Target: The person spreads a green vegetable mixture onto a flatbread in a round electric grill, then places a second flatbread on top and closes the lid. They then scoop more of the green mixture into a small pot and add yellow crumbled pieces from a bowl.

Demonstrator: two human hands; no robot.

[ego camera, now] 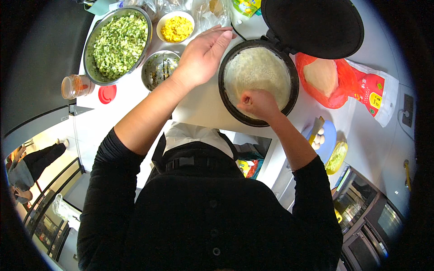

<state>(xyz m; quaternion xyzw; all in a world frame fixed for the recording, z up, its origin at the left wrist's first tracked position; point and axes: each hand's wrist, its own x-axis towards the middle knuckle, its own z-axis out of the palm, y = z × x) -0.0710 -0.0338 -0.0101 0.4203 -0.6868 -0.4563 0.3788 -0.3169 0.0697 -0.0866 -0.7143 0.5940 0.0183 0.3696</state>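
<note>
A round sheet of pale dough point(259, 67) lies in a black electric griddle point(223, 98), whose round lid point(312, 27) stands raised behind it to the right. My right hand point(259, 103) is over the near part of the dough with its fingers curled; whether it pinches the dough's edge cannot be made out. My left hand point(206, 54) hovers left of the griddle, fingers extended and holding nothing. Beneath and beside my left forearm is a metal bowl point(155, 73) with dark residue and chopsticks. A white bowl of chopped yellow egg point(176, 28) sits farther back.
At left are a large metal bowl of chopped greens point(118, 47), a jar point(77, 86) and its red lid point(107, 94). On the right lie dough in a red bag point(320, 76), a blue plate with eggs point(327, 142) and a yellow-rimmed dish point(336, 157). Another person point(23, 172) is at far left.
</note>
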